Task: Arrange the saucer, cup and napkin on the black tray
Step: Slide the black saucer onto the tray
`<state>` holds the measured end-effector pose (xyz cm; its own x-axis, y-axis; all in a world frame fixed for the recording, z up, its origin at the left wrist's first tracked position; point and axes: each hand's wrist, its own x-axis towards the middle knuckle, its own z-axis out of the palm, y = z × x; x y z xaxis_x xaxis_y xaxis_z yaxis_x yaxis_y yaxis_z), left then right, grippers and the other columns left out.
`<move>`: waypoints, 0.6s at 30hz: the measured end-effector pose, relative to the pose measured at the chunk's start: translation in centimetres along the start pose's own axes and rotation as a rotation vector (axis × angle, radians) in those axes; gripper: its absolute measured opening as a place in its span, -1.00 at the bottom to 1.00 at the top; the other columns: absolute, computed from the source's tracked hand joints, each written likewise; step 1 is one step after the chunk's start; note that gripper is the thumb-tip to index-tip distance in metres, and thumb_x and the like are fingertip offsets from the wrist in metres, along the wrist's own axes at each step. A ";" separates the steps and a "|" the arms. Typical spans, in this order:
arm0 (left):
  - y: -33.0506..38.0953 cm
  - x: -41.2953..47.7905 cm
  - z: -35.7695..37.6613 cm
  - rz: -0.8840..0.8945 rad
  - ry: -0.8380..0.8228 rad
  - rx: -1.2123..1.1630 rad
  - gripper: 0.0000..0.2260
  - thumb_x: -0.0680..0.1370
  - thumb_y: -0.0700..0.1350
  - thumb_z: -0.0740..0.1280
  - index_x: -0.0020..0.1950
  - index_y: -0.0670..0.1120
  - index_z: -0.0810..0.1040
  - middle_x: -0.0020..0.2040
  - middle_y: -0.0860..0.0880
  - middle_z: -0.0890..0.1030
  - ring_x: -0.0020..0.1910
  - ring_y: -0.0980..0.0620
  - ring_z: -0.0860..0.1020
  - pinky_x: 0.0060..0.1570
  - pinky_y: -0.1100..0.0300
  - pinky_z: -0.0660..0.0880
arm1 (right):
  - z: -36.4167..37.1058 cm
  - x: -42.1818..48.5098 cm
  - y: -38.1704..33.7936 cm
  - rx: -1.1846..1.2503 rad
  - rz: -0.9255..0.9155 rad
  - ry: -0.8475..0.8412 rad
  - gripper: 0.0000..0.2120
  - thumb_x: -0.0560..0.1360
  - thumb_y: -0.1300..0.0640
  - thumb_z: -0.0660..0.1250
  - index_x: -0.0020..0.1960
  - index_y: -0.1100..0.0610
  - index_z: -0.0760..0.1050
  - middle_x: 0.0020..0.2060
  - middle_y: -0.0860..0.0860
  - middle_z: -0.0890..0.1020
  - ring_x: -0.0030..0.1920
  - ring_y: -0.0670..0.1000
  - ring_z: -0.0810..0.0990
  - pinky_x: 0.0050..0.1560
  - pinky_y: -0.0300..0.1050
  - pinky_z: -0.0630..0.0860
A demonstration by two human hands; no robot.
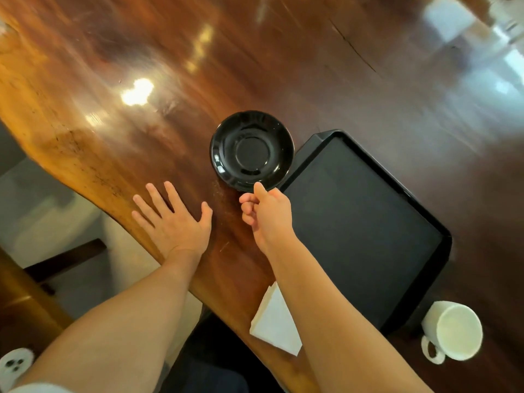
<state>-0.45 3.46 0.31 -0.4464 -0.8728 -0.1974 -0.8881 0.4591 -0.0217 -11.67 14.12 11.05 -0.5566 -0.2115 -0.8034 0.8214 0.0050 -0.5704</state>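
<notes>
One glossy black round saucer (pixel 251 150) sits on the wooden table (pixel 312 66) beside one black rectangular plastic tray (pixel 419 302) (bare), its near rim pinched by the right hand (pixel 266 212); the left hand (pixel 173 219) lies flat, unclenched. One white ceramic cup (pixel 453 330) and one white paper napkin (pixel 273 324) rest on the table too.

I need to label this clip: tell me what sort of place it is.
Probably a cafe or dining room: a glossy wooden slab table holds a black serving tray, a black saucer, a white cup and a napkin.
</notes>
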 end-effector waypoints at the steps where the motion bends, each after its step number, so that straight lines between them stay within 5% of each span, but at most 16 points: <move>1: 0.5 -1.3 0.3 -0.006 -0.009 -0.003 -0.17 0.55 0.42 -0.07 0.68 -0.07 0.12 0.67 -0.22 0.10 0.63 -0.35 0.02 0.56 -0.31 -0.05 | -0.9 -0.4 -0.1 -0.002 -0.015 0.000 -0.85 0.68 0.16 0.16 0.17 0.17 0.46 -0.46 0.02 0.61 -0.55 -0.10 0.43 -0.57 -0.25 0.36; 7: 3.0 -9.0 2.2 0.001 -0.042 0.008 -0.17 0.55 0.39 0.10 0.67 -0.09 0.12 0.66 -0.25 0.12 0.63 -0.36 0.03 0.55 -0.33 -0.05 | -7.0 -2.6 -0.4 0.006 -0.069 0.046 -0.84 0.68 0.16 0.16 0.01 0.17 0.48 -0.47 0.03 0.61 -0.57 -0.09 0.40 -0.58 -0.25 0.35; 18: 5.0 -11.4 3.2 -0.068 -0.021 -0.014 -0.15 0.51 0.39 0.01 0.67 -0.10 0.09 0.67 -0.23 0.08 0.63 -0.34 0.01 0.55 -0.30 -0.10 | -15.2 -0.9 -0.2 0.327 -0.045 0.183 -0.95 0.68 0.24 0.13 0.03 0.18 0.32 -0.51 0.04 0.58 -0.55 -0.08 0.37 -0.61 -0.28 0.24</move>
<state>0.56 16.19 -0.65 -0.3831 -0.8979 -0.2170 -0.9177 0.3967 -0.0216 -13.21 29.14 9.28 -0.5817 -0.0259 -0.8130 0.7757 -0.3185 -0.5449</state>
